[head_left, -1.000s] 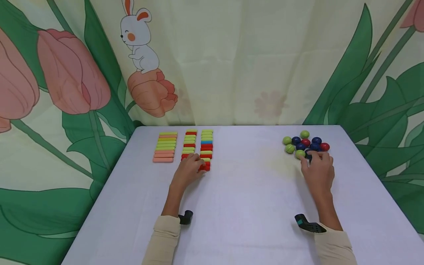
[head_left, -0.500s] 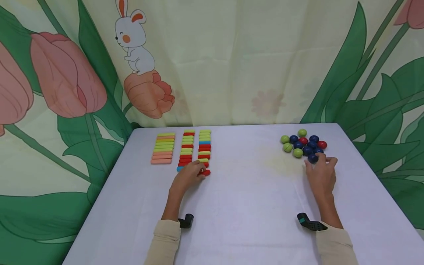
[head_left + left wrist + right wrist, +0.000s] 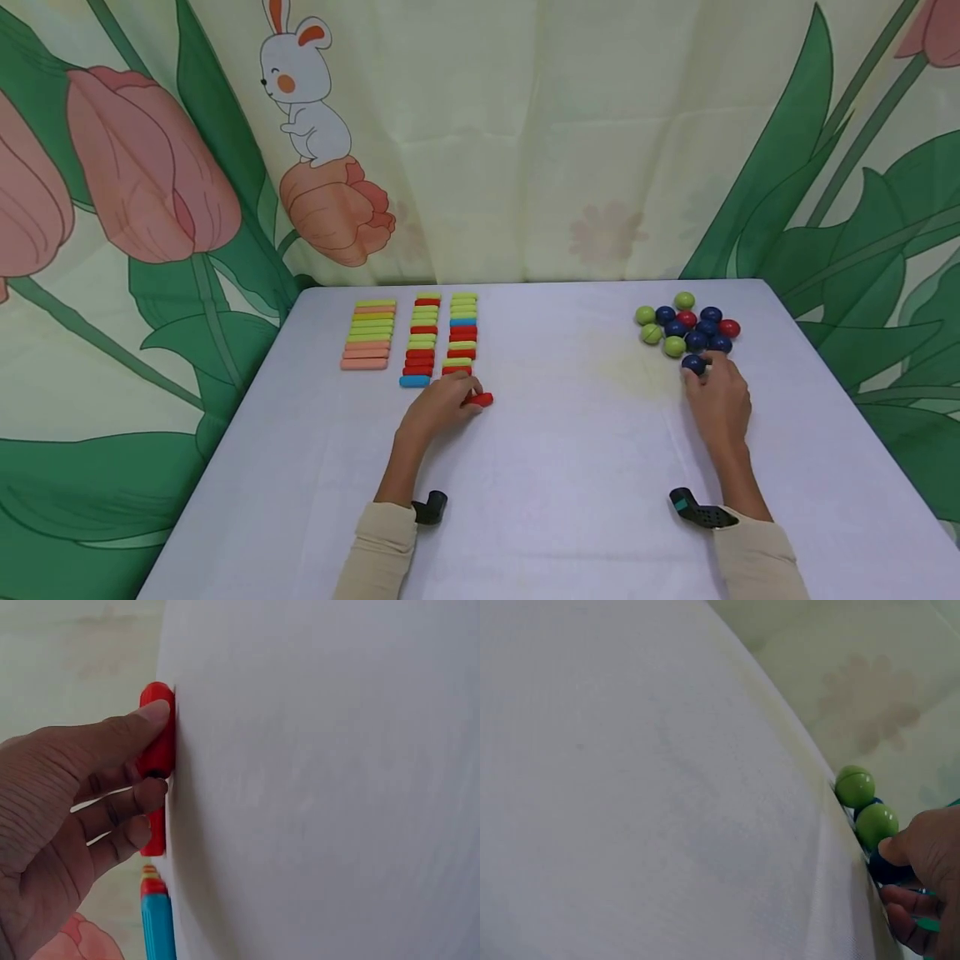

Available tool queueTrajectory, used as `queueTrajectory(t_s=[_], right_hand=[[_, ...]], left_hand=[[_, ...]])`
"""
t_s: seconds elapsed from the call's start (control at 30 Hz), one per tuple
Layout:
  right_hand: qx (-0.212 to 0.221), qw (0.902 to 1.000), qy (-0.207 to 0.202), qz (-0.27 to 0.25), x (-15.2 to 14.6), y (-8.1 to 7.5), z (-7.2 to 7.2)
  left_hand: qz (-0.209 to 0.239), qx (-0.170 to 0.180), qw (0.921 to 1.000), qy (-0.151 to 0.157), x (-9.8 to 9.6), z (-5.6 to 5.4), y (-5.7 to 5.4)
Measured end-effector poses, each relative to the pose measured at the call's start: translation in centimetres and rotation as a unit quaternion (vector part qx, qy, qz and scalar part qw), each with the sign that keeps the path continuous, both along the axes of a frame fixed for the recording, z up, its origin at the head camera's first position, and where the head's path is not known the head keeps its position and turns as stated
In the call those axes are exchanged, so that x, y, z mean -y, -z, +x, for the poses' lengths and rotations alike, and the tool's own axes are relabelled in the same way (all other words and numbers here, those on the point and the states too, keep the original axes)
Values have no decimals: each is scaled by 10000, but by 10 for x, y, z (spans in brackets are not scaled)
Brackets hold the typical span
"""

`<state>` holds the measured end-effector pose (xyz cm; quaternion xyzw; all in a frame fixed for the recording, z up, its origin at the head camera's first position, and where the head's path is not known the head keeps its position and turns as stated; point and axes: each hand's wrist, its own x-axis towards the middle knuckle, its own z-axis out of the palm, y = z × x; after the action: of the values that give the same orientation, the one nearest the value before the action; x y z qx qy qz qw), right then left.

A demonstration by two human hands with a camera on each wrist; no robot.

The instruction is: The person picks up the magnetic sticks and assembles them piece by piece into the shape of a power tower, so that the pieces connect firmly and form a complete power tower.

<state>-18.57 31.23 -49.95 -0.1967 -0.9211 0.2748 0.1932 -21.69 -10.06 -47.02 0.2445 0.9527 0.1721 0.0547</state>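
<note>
My left hand [image 3: 441,408] pinches a short red stick [image 3: 482,400] at the front end of the right-hand column of sticks [image 3: 463,330]. In the left wrist view the thumb lies on this red stick [image 3: 157,750], and another red one and a blue stick [image 3: 158,922] show beyond it. Over on the right, my right hand [image 3: 717,404] holds a dark blue ball [image 3: 692,364] between thumb and fingers, just in front of the ball cluster [image 3: 696,340]. The right wrist view shows that ball partly covered by the thumb, beside a green ball [image 3: 877,825].
Two more stick columns stand to the left: a middle one ending in a blue stick [image 3: 414,382], and one of green and salmon sticks [image 3: 368,337]. All lie on a white-covered table [image 3: 562,450]. A printed curtain [image 3: 487,167] hangs behind its far edge.
My left hand has drawn the red stick toward the front right, away from its column. The right hand has brought a dark blue ball out of the cluster, lately toward the left.
</note>
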Motion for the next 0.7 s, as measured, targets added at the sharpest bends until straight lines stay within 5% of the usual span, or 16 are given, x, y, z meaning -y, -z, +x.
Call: queueTrajectory(t_s=[0.17,0.33,0.53,0.7], right_hand=[[-165,9990,-419,41,10,1,6],[10,9914,-1297,173,17,2,10],[440,9685,-2453,-11,30,-5,9],[657,9408,-3249,-710,50,-6,9]], left_hand=[[28,106,9999,101,-10,4,2],[192,389,9989,175,-17,7,3],[509,891,9940,387,-27,7,4],[738,1535,9832,659,-38,8,2]])
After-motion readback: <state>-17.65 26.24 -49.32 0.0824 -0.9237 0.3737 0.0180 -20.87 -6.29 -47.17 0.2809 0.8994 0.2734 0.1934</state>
